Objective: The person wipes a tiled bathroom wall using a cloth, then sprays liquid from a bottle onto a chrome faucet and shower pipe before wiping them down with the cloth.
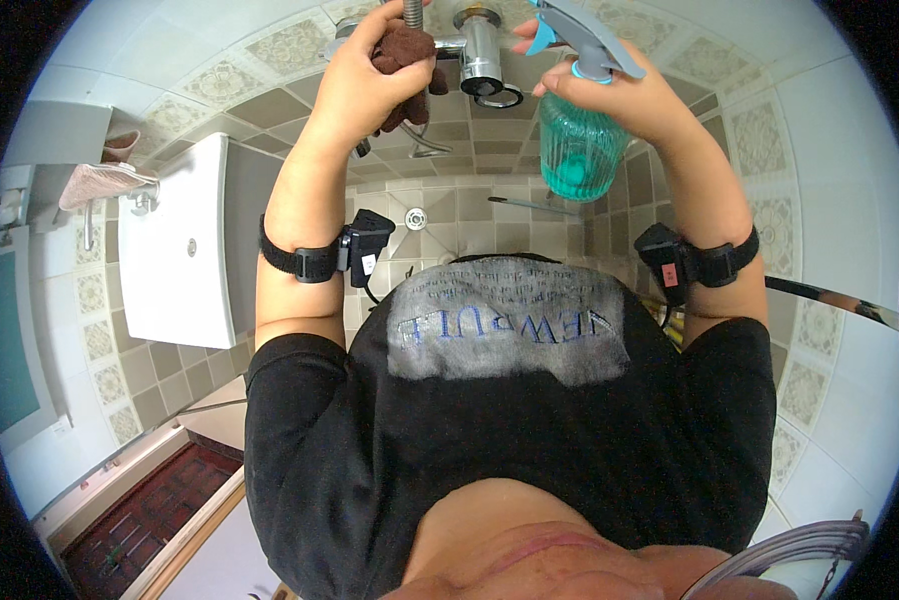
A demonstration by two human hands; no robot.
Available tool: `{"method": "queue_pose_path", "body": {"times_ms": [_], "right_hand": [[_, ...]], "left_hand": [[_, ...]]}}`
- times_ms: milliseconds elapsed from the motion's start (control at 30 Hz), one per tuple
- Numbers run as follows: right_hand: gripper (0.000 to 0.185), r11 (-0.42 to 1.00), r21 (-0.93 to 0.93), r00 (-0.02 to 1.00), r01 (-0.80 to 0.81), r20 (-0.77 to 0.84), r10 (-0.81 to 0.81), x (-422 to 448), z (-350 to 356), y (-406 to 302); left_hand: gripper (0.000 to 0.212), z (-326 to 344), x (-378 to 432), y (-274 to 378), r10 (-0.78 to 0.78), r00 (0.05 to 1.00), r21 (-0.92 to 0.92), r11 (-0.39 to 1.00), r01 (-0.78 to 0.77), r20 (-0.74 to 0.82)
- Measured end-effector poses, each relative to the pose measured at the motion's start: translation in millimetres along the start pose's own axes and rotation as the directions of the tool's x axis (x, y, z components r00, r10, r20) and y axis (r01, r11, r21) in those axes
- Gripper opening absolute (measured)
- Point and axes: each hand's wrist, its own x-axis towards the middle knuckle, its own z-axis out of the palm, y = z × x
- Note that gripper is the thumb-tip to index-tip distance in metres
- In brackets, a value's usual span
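Note:
My left hand (353,88) is closed around a bunched brown cloth (404,49) at the top of the view. The cloth lies against a ribbed metal shower hose (413,13); whether the fingers also grip the hose is hidden. Just right of it, a chrome mixer tap (482,54) is fixed to the tiled wall. My right hand (613,97) grips the neck of a ribbed, translucent green spray bottle (580,146) with a grey head. Its light blue trigger (543,37) faces left, near my fingers. Some green liquid shows low in the bottle.
A white washbasin (175,255) stands to my left, with a pinkish cloth (108,186) by its tap. A round drain (415,218) sits in the tiled floor. Tiled walls are close ahead and at right. A dark curved bar (832,296) juts in from the right.

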Motion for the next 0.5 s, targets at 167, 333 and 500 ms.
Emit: {"method": "queue_pose_path", "body": {"times_ms": [167, 333, 500], "right_hand": [[0.049, 0.999, -0.027, 0.997, 0.047, 0.055, -0.045, -6, -5, 17], [0.052, 0.999, -0.052, 0.997, -0.015, 0.069, 0.019, -10, -4, 22], [0.050, 0.999, -0.026, 0.997, -0.031, 0.075, 0.032, -11, -1, 29]], "left_hand": [[0.060, 9, -7, -24, -0.001, 1.000, -0.069, 0.998, 0.000, -0.021], [0.061, 23, -18, -35, -0.060, 0.998, -0.024, 0.998, 0.059, -0.035], [0.059, 36, -26, -64, -0.072, 0.997, -0.010, 0.997, 0.072, -0.038]]}}
